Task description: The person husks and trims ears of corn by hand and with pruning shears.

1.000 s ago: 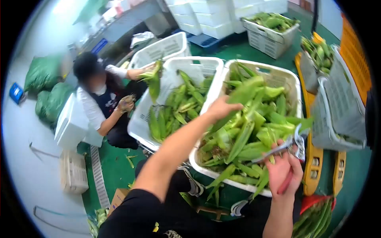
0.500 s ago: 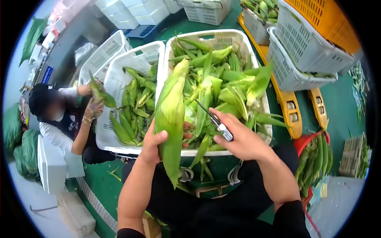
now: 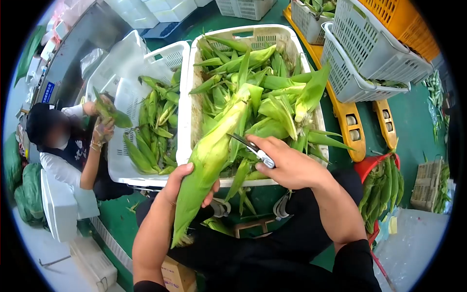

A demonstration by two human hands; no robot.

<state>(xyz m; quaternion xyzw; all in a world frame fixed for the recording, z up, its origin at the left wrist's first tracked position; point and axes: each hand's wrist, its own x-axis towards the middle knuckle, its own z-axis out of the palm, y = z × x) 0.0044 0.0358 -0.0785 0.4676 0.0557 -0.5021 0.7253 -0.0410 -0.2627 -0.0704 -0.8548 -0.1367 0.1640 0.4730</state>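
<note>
My left hand (image 3: 177, 184) is closed around an ear of corn (image 3: 206, 158) in its green husk, which leans up and to the right with its silk end low near my lap. In my right hand (image 3: 294, 164) is a knife (image 3: 261, 155) with a dark blade and silvery handle. The blade tip meets the side of the ear's pale upper part; whether it cuts in I cannot tell. Under both hands stands a white crate (image 3: 315, 104) heaped with green husks and leaves.
At left, a co-worker (image 3: 73, 141) holds another green ear over a white crate (image 3: 119, 160) of husked-on ears. Stacked crates (image 3: 365, 48) and a yellow pallet jack (image 3: 351, 129) stand at right. Nearer, a red bucket (image 3: 367, 168) holds green leaves.
The ear has tilted from nearly upright to leaning right, its lower end swinging left. The knife blade, apart from it before, now meets its side. My view has shifted slightly.
</note>
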